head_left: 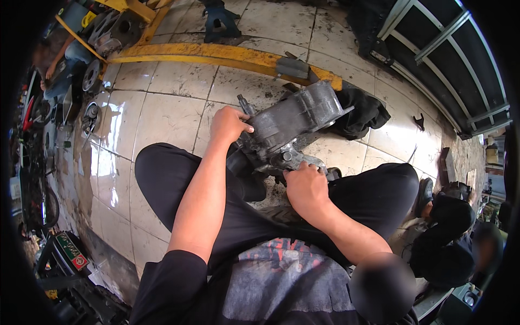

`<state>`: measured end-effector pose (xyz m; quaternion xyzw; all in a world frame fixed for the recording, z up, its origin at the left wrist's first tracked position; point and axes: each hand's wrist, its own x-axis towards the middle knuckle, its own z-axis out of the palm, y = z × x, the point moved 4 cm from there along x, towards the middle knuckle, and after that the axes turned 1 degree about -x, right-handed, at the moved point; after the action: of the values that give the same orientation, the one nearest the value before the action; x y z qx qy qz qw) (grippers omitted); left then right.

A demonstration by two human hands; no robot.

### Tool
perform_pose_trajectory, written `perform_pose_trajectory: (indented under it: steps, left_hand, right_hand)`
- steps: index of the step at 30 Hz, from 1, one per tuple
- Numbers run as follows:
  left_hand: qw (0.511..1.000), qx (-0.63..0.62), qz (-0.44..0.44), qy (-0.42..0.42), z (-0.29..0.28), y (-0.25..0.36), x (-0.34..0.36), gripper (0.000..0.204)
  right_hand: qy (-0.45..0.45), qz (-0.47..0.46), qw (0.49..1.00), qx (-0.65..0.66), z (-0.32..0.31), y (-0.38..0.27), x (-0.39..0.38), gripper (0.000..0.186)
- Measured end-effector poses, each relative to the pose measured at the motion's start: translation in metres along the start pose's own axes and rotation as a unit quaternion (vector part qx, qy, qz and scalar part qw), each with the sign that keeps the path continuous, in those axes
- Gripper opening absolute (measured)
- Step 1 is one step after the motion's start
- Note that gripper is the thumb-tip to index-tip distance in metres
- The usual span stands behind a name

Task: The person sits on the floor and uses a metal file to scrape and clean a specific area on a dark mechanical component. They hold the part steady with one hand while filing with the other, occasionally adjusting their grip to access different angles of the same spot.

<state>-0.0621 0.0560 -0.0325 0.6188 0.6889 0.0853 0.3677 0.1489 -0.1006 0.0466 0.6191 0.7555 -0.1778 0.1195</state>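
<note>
A dark grey, greasy metal gearbox housing (295, 116) stands on the tiled floor between my bent legs. A shaft (244, 104) sticks up from its far left end. My left hand (229, 125) lies on the left end of the housing beside that shaft, fingers curled over its edge, thumb toward the casing. At the near side my right hand (306, 184) is closed against a lower metal arm or bracket (295, 158) of the housing. Its fingertips are partly hidden, so what exactly they grip is unclear.
A yellow steel beam (200, 52) lies across the floor beyond the housing. A black cloth (360, 114) is bunched at its right, with a small dark forked part (418, 121) farther off. Another person (447, 233) sits close at my right. Loose wheel parts (92, 111) lie at left.
</note>
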Motion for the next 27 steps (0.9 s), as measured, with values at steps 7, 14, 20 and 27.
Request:
perform_pose_trajectory:
  steps: [7, 14, 20, 27]
  left_hand:
    - [1.0, 0.011, -0.009, -0.001, 0.004, 0.0, 0.001, 0.049]
    - [1.0, 0.017, -0.017, -0.005, 0.002, 0.005, 0.003, 0.047]
    - [1.0, 0.024, -0.014, -0.004, 0.003, 0.004, 0.002, 0.047]
    - [1.0, 0.023, 0.007, -0.001, 0.002, 0.005, 0.0, 0.05]
  right_hand:
    - [-0.049, 0.011, 0.995, 0.084, 0.029, -0.008, -0.009, 0.037]
    - [-0.027, 0.017, 0.995, 0.097, 0.007, -0.01, -0.006, 0.029]
    - [-0.04, -0.029, 0.994, 0.094, 0.018, -0.001, -0.019, 0.03]
    - [-0.027, 0.003, 0.994, 0.11, 0.024, -0.013, -0.013, 0.027]
